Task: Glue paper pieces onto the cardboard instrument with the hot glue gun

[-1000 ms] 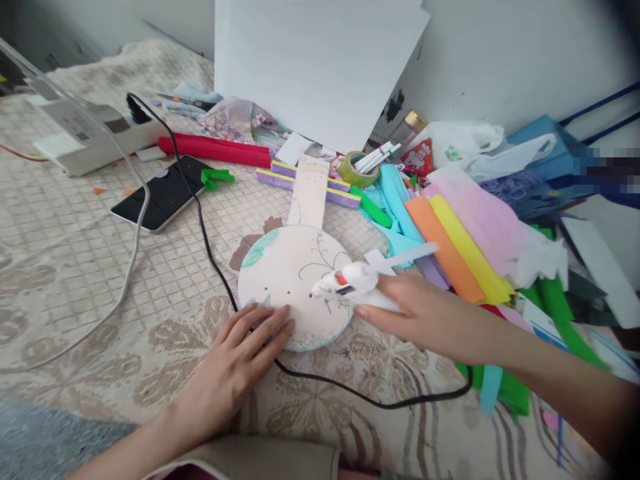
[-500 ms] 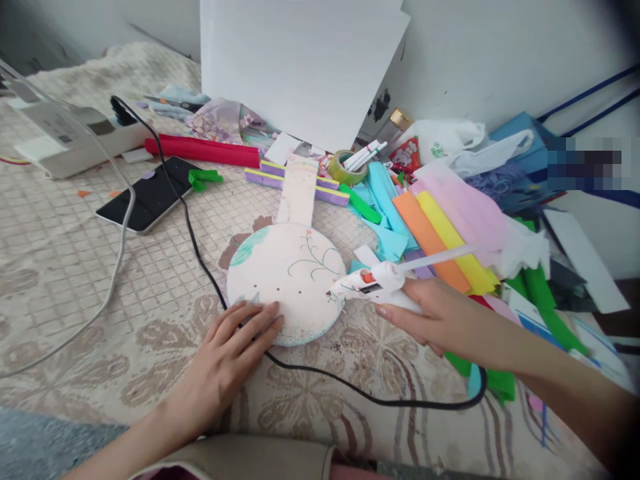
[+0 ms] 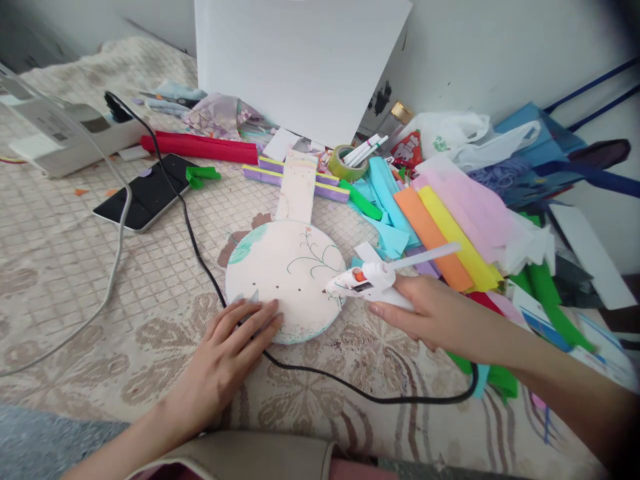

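Note:
A round pale paper fan [image 3: 285, 273] with a drawn flower stem and a flat handle lies on a patterned cloth. My left hand [image 3: 227, 353] rests flat on its near edge, fingers together, pressing it down. My right hand [image 3: 430, 313] grips a white hot glue gun [image 3: 367, 281] with a clear glue stick poking out its back. The nozzle points left and sits over the fan's right rim. The gun's black cord [image 3: 320, 377] curves under the fan's near edge and runs off toward the far left.
A phone [image 3: 145, 193] lies at left beside a white power strip [image 3: 65, 130] and grey cable. Coloured paper strips [image 3: 450, 233] are heaped at right. A red roll [image 3: 200, 147], tape roll [image 3: 345, 163] and white board [image 3: 295, 67] stand behind the fan.
The glue gun has drawn back from the middle of the fan to its right rim. My left hand stays on the fan's near edge.

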The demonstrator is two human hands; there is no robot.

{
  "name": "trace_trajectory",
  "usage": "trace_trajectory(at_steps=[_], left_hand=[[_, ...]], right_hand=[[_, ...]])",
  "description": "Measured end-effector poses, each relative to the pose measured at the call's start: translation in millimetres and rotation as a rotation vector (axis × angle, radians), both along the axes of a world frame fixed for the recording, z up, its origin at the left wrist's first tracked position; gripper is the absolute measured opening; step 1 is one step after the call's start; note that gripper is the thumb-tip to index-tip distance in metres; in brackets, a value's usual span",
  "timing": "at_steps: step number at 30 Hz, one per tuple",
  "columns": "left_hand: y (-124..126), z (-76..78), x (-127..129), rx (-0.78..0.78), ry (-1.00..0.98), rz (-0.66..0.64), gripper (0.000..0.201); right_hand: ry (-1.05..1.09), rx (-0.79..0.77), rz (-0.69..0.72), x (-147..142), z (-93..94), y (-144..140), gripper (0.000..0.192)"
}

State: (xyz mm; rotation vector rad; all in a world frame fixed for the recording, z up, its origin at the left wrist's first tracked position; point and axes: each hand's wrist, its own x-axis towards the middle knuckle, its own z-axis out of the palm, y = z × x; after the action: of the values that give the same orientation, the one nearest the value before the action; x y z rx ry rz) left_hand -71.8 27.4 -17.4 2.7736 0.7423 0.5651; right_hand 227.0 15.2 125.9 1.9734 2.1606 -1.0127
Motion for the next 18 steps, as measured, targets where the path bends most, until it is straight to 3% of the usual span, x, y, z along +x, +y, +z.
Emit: trace_trajectory(at_steps=[11,18], left_hand=[[0.0,-0.9,-1.0,-0.009,-0.003,-0.004,0.048],[0.4,-1.8,-1.2,-0.015,-0.012,-0.006,0.05]], right_hand=[[-0.002,-0.063,-0.004,-8.1,5.9,6.2,0.036],[0.027,0.01,0.029,-2.1,-0.7,7.0,0.026]])
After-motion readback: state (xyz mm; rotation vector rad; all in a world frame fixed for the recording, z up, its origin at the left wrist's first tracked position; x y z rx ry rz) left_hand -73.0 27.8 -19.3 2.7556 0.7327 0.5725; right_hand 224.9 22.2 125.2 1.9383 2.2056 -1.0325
